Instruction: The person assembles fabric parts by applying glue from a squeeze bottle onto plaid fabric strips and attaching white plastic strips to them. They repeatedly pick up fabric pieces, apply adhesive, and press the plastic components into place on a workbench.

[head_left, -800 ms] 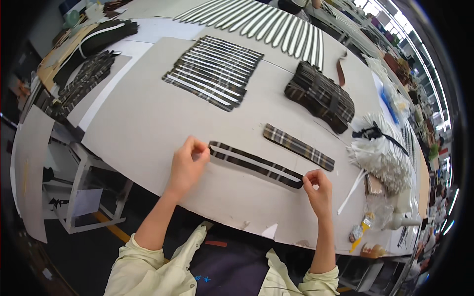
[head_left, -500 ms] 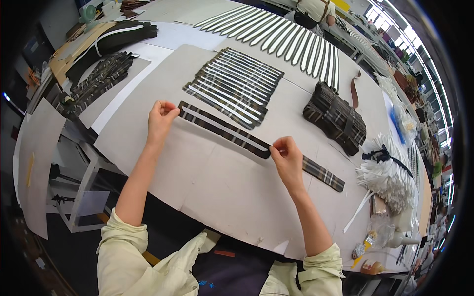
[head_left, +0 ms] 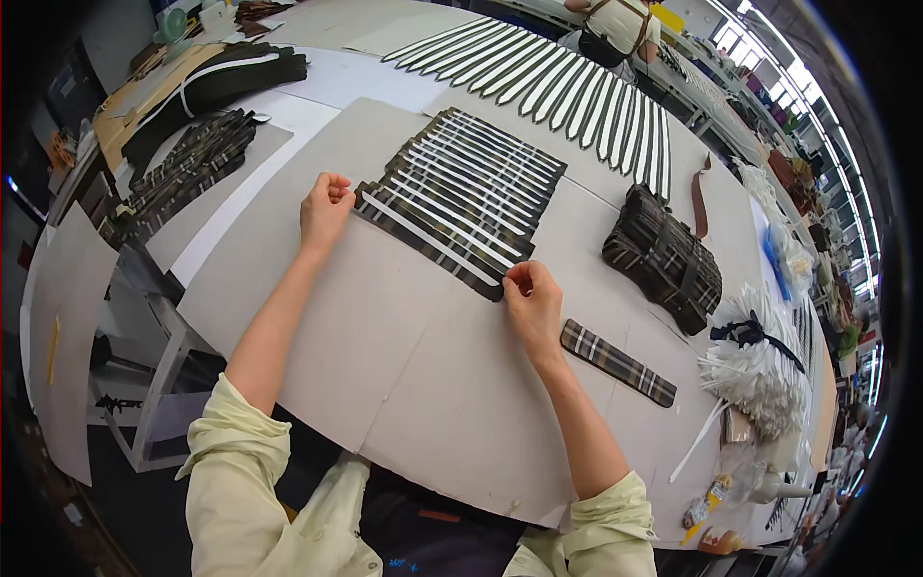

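Note:
A dark plaid fabric strip (head_left: 429, 245) with a white band along it lies at the near edge of a row of overlapping, similar strips (head_left: 481, 173). My left hand (head_left: 325, 216) is closed in a pinch at its left end. At its right end my right hand (head_left: 535, 303) pinches the corner between thumb and fingers. To the right of that hand, a single plaid strip (head_left: 618, 362) without a white band showing lies flat on the pale board (head_left: 385, 356). A tied bundle of plaid strips (head_left: 663, 258) sits farther right.
Many white, pointed, dark-edged strips (head_left: 548, 82) fan across the far side. At the right lie a tied bunch of white strips (head_left: 755, 361) and a brown strap (head_left: 700, 202). Dark plaid pieces (head_left: 197, 163) rest at the left. Another person (head_left: 620, 29) is at the back.
Both hands have moved the plaid strip away from me, up against the row, where it now lies. The single strip at the right is more fully uncovered.

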Tool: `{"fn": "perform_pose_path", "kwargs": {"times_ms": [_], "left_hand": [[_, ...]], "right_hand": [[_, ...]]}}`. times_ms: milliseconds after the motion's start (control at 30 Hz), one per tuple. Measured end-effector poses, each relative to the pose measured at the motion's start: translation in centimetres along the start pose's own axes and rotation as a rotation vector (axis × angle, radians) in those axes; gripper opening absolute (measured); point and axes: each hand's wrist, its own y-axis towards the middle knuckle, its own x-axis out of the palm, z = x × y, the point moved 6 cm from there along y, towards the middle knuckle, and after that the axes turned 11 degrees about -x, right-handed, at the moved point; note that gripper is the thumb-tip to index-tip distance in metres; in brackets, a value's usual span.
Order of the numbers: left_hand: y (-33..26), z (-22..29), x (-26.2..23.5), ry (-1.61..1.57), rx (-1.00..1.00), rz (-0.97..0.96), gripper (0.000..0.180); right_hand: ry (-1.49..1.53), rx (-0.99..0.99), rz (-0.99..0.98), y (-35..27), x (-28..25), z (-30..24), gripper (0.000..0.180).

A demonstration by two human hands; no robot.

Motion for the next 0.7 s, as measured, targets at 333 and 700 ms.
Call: {"fn": "perform_pose_path", "kwargs": {"times_ms": [333,700], "left_hand": [[-0.3,-0.4,0.2,0.165,0.038,0.068,0.019],[-1.5,0.7,0.2,0.249,0.258,0.181,0.010]], "right_hand": [[-0.050,-0.066,-0.017,0.0,0.5,-0.2,0.007],[-0.177,-0.118,0.059,-2.4,-7.4,-1.7,0.007]]}}
